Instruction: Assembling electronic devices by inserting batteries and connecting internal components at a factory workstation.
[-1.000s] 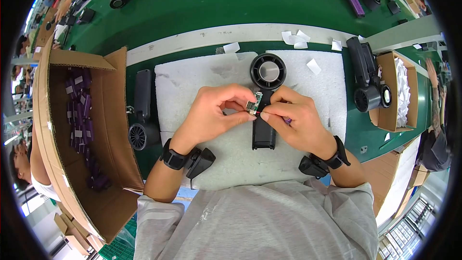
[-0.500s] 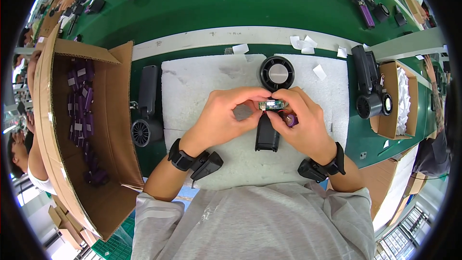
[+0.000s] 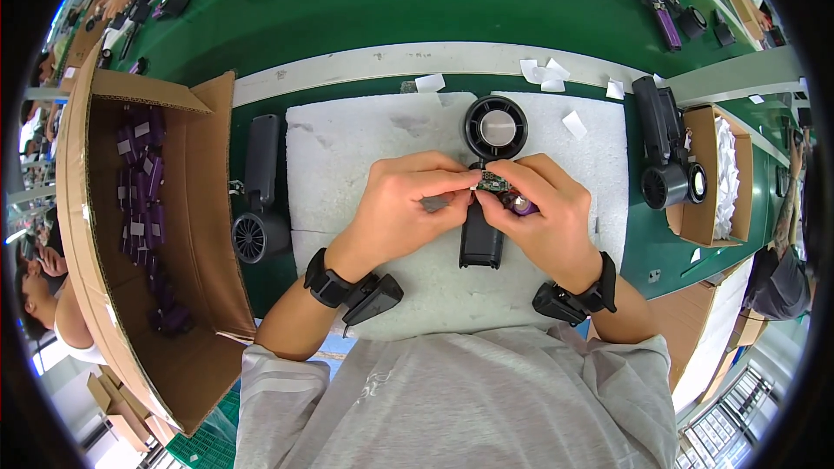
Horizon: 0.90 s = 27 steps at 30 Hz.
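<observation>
A small green circuit board (image 3: 495,181) is pinched between the thumb and fingers of my right hand (image 3: 549,215). Under those fingers a purple battery cell (image 3: 523,205) shows its end; whether I grip it too I cannot tell. The fingertips of my left hand (image 3: 408,200) are pressed together at the board's left edge, on a tiny whitish piece too small to name. Beneath both hands lies a black handheld fan, its round head (image 3: 496,128) pointing away and its handle (image 3: 480,241) toward me. My hands hide the middle of it.
A white foam mat (image 3: 347,135) covers the bench. Left stands a carton (image 3: 204,234) with purple battery packs (image 3: 143,182), beside another black fan (image 3: 261,165). On the right are more fan parts (image 3: 665,152) and a box of white slips (image 3: 728,178). Paper scraps (image 3: 546,75) lie beyond.
The circuit board has been turned so that its face shows more. My left fingertips have closed together at its left edge. The fan stays on the mat.
</observation>
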Available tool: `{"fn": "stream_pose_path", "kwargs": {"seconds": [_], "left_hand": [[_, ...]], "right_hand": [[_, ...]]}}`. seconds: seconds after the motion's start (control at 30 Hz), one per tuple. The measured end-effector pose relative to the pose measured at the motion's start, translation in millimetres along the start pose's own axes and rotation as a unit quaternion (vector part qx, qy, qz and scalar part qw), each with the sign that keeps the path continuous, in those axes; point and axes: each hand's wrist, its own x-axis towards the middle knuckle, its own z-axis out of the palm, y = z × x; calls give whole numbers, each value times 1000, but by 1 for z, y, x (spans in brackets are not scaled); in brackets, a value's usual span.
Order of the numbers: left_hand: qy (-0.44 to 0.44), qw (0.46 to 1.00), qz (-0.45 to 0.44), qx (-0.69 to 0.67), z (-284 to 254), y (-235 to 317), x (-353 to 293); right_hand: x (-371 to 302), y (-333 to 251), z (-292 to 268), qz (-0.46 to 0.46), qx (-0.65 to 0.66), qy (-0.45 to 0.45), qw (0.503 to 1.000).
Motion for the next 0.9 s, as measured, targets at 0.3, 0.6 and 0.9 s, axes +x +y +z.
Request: {"fn": "stream_pose_path", "kwargs": {"seconds": [0.3, 0.6, 0.9], "left_hand": [[-6, 999, -17, -44, 1, -6, -3], [-120, 966, -156, -168, -11, 3, 3], [-125, 964, -157, -174, -8, -1, 4]], "right_hand": [[-1, -2, 2, 7, 2, 5, 1000], [-10, -4, -12, 26, -11, -82, 996], [-7, -4, -6, -13, -52, -62, 997]]}}
